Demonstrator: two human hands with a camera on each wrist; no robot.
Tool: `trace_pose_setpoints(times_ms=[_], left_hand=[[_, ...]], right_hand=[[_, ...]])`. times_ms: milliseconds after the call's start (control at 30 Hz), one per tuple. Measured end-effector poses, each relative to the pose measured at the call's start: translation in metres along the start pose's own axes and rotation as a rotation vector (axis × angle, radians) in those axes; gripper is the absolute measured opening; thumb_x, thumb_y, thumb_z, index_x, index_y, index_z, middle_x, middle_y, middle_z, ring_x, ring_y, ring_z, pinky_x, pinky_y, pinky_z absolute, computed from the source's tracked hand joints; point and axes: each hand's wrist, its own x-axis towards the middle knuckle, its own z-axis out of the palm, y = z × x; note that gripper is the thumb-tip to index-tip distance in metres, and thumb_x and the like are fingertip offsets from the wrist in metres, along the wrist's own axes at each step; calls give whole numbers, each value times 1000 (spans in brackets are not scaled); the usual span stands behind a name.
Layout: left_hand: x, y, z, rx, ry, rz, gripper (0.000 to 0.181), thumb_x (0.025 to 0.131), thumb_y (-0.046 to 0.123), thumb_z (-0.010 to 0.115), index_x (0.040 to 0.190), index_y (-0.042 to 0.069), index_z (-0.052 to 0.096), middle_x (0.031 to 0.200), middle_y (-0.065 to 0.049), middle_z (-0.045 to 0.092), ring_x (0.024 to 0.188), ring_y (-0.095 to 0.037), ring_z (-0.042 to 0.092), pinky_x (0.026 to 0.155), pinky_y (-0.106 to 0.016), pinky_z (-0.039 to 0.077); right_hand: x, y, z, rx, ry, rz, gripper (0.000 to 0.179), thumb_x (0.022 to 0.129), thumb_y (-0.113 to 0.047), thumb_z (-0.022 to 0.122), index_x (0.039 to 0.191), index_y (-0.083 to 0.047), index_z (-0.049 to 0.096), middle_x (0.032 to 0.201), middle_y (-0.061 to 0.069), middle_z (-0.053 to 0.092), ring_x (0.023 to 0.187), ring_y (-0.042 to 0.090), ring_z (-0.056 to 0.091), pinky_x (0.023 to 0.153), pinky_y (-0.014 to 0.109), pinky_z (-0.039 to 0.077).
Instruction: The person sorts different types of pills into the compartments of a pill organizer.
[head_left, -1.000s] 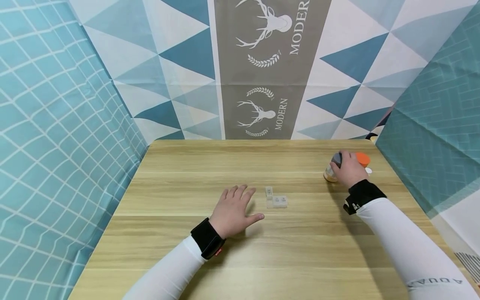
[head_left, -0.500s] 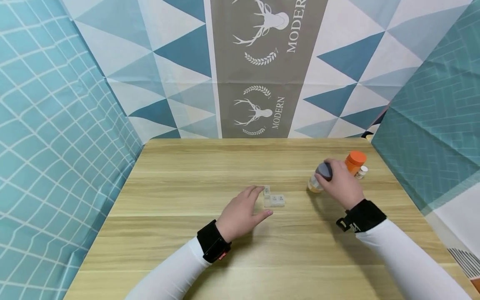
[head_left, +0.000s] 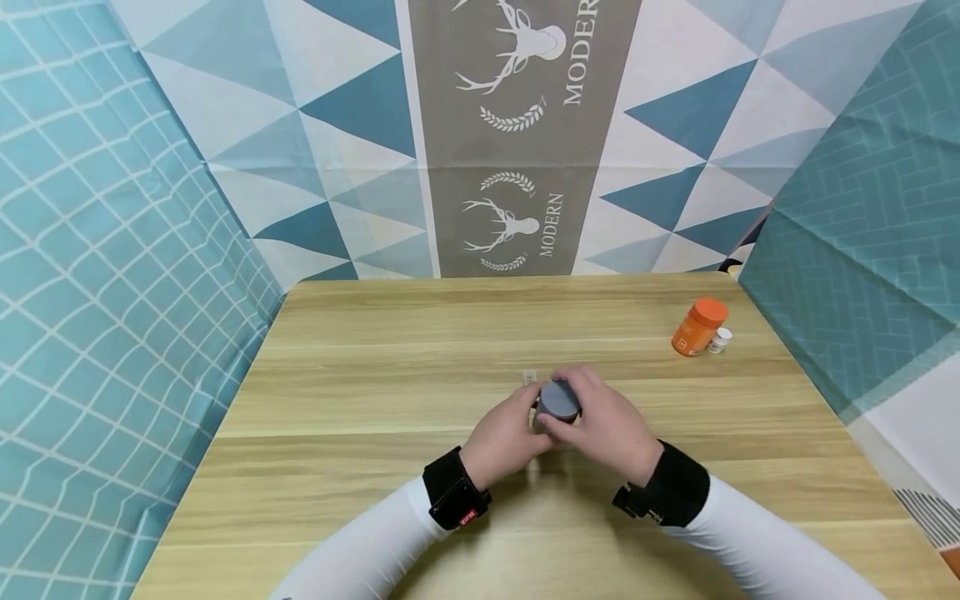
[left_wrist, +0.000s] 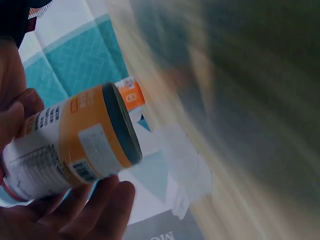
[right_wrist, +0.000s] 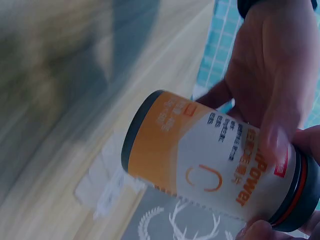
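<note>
A pill bottle with an orange-and-white label and dark grey cap is tilted above the table between both hands. My right hand grips it at the capped end. My left hand wraps round its body, thumb against the label in the right wrist view and fingers behind. Beneath the bottle is a small translucent compartment box; in the head view mostly one compartment shows past the hands, the remainder being hidden.
An orange bottle with an orange lid stands at the back right of the wooden table. Beside it is a small white bottle. Patterned cloths hang behind and at both sides.
My right hand has carried the pill bottle from the back right to the table's middle. My left hand has moved right and closed round it. The orange and white bottles are now uncovered.
</note>
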Motion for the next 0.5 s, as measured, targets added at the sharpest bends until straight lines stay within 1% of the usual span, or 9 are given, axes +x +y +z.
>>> trace_pose_setpoints(times_ms=[100,167,233,333,400,500], left_hand=[[-1,-2,2,-31,20,-26,54,82,31,74,130,14,54,119,1,63,105,-4,53,88,-34,50],[-2,-3,2,-34,23,-38,53,81,29,76,128,15,55,115,2,64,101,-4,54,86,-33,51],[-3,-5,3,-28,24,-39,54,79,28,76,127,16,56,113,3,65,99,-3,54,84,-32,51],[-4,-6,3,-26,18,-34,54,79,28,77,127,16,56,113,3,65,97,-3,55,83,-31,51],[-4,-7,2,-23,16,-30,52,79,28,77,125,16,56,111,4,65,94,-3,55,80,-30,52],[-5,-8,2,-18,17,-30,49,78,27,76,122,17,58,106,6,65,89,-3,56,76,-28,51]], right_hand=[[1,-5,7,-2,1,-24,54,82,-38,75,122,-8,55,106,6,54,79,14,54,64,32,51],[1,-5,9,-11,4,-35,55,81,-38,75,122,-8,55,103,5,54,77,14,54,63,31,50],[1,-5,11,-27,4,-36,58,81,-42,74,124,-7,54,103,5,54,76,13,54,62,30,50],[1,-4,10,-72,3,-24,65,82,-51,70,127,-6,54,104,6,56,72,13,53,57,28,48],[1,-5,10,-103,-2,-10,64,82,-58,66,121,-8,57,100,4,58,69,12,52,52,26,45],[2,-5,9,-146,-15,7,55,82,-64,62,103,-14,60,83,-1,58,62,11,50,47,24,40]])
